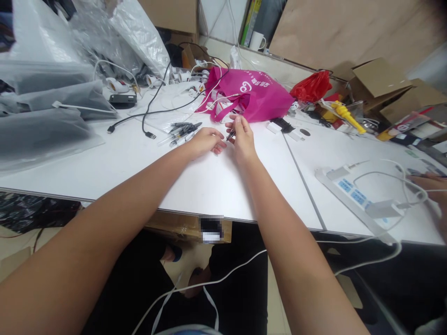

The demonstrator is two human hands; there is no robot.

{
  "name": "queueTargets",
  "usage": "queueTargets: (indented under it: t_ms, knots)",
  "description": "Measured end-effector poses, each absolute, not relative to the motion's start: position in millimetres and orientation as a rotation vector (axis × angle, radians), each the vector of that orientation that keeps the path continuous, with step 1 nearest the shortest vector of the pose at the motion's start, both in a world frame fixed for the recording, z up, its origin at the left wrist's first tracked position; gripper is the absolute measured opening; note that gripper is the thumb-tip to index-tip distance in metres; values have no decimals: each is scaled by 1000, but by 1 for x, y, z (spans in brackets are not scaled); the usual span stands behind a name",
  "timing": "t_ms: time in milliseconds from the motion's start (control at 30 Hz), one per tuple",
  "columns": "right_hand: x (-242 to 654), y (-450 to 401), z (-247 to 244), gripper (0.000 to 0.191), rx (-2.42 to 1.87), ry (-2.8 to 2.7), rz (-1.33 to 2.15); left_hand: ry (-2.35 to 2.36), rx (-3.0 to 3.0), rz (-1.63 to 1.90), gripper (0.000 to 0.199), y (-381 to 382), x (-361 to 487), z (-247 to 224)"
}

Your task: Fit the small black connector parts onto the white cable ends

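My right hand (242,136) is closed around a slim black pen (231,134), its tip angled down toward the white tabletop. Just left of it, my left hand (208,141) rests low over the table with fingers loosely curled and apart, holding nothing that shows. Beside the left hand lies a small heap of pens (179,131), some black and some clear-barrelled. Behind both hands sits a magenta bag (265,95) with white lettering, its mouth and handles toward me.
Black USB cables (148,111) trail across the table at left, near grey plastic bags (45,135). A white power strip (352,195) with plugged-in chargers lies at right. Small white adapters (274,127) sit before the magenta bag. Another person's hand (435,184) shows at the right edge.
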State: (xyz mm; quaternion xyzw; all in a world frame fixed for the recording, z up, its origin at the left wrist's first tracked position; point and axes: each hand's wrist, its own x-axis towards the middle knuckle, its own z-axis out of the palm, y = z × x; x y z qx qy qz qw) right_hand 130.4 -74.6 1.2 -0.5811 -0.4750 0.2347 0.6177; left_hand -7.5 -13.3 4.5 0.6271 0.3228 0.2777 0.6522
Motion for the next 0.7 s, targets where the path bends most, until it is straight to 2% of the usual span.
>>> queueTargets:
  t_ms: [200, 300, 400, 700]
  knots:
    - [130, -72, -3, 59, -1230, -991, 594, 828, 1578, 611, 9, -23, -12, 15]
    - [130, -71, -3, 56, -1250, -960, 581, 909, 2006, 817, 8, -12, -28, 21]
    - [131, -70, -3, 52, -1265, -911, 559, 1033, 2362, 972, 15, 11, -54, 28]
    - [131, -69, -6, 42, -1291, -882, 546, 1172, 2519, 646, 11, 29, -73, 26]
